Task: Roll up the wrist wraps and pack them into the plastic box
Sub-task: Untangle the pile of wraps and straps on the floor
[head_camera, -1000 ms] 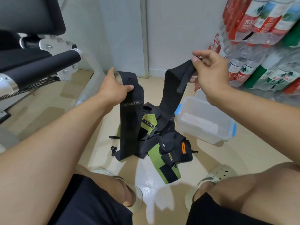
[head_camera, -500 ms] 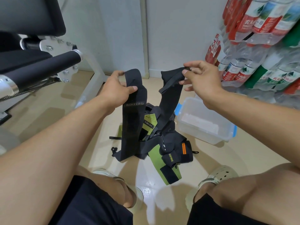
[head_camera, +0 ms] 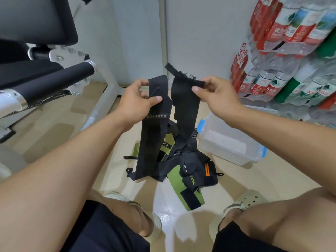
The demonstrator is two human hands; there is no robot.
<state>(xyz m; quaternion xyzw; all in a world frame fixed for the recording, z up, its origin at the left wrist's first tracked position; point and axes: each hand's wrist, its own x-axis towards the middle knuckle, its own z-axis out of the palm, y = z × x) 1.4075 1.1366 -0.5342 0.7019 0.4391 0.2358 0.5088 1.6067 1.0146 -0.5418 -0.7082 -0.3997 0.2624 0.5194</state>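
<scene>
Pile of wrist wraps (head_camera: 183,170) lay on the floor between the feet; labels read XUETING and part of "BODA". Above it, left hand (head_camera: 138,99) pinched the BOKEERSI black wrist wrap (head_camera: 154,135), right hand (head_camera: 216,95) pinched its frayed end. Looked soft, light, floppy; best taken at an end for rolling. Plastic box (head_camera: 234,153) sat open just beyond the pile. Red-labelled water bottles (head_camera: 291,51) were stacked behind.

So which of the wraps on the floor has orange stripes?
The rolled black wrist wrap at the pile's right edge, nearest the plastic box. It alone shows two orange stripes; the others are plain black or green.
</scene>
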